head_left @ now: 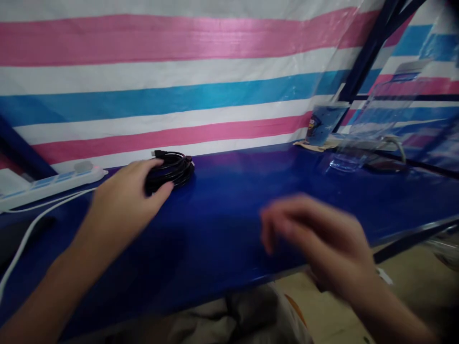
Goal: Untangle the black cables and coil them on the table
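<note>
A coil of black USB cable [177, 169] lies on the blue tabletop near the striped sheet, with a connector sticking up at its back left. My left hand [124, 198] is at the coil's left side, its thumb in front and its fingers behind, gripping that edge. Some of those fingertips are hidden by the cable. My right hand [311, 234] hangs above the front part of the table, apart from everything. It is blurred by motion, with the fingers curled in, and nothing shows in it.
On the left lie a white power strip [68, 181], a white cord [27, 234] and a dark flat object [17, 239]. At the back right stand a blue cup [324, 124] with a straw and a clear plastic container [376, 119]. Blue metal posts [369, 52] frame the table.
</note>
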Available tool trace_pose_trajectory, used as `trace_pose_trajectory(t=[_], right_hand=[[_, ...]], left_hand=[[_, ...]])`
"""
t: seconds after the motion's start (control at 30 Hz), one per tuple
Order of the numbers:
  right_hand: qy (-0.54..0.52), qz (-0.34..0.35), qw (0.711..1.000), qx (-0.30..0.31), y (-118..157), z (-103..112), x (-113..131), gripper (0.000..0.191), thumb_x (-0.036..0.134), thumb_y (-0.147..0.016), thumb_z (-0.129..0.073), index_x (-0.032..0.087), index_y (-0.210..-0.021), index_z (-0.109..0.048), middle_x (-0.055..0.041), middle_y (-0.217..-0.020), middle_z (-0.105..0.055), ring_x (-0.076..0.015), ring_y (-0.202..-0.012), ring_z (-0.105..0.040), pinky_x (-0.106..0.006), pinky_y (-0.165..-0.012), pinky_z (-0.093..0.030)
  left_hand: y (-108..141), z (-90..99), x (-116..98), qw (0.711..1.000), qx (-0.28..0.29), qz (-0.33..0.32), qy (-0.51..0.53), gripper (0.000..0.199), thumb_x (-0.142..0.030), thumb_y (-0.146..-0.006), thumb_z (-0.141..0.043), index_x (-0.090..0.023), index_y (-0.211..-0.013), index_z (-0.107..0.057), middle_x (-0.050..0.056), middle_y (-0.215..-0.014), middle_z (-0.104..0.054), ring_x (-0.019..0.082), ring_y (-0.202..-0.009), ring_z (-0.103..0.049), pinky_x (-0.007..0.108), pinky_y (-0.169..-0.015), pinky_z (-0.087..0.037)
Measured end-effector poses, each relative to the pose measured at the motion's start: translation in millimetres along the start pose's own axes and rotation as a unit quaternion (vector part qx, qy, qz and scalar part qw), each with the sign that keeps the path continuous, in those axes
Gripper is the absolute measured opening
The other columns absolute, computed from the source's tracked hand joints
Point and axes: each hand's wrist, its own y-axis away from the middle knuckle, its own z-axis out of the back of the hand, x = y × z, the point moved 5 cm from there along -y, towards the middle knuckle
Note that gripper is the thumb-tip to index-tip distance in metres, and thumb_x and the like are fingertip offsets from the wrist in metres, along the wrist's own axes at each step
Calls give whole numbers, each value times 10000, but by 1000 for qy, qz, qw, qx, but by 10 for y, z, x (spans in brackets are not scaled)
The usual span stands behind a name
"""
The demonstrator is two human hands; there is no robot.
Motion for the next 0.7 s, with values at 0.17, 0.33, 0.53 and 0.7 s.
trace_pose_trajectory(t=[0.17,0.33,0.53,0.7], right_hand=[[70,-115,991,-6,-1637,-222,-299,30,181,-723,-593,162,-744,-583,-6,-503,-536,-122,-478,-492,-245,-503,-388],[29,-215,975,50,-2009,-755,-791,310,344,-815,-527,136,-586,-540,-41,-427,-476,-137,-452,-472,-279,-488,-409],[-317,-87,936,127,-1828,-860,-358,526,660,-791,-429,172,-899,-592,-49,-724,-602,-163,-697,-567,-323,-674,-490],[-313,52,946,64,-1879,-587,-123,297,443,-746,-621,185,-885,-568,-30,-804,-614,-160,-762,-569,-289,-704,-483]], left_hand=[[-1068,-642,191,977,157,37,-143,332,-449,-487,-746,-185,-555,-556,65,-566,-567,276,-701,-578,289,-634,-378],[-1091,-926,212,986,163,7,-40,208,-335,-581,-682,-178,-524,-558,44,-488,-532,195,-513,-524,274,-525,-341],[-974,-747,-189,924,61,-75,370,229,-321,-753,-604,-144,-899,-595,52,-759,-633,179,-677,-594,292,-649,-444],[-930,-656,-380,868,102,-97,476,266,-324,-773,-635,-119,-943,-619,77,-873,-649,221,-876,-603,366,-826,-447]])
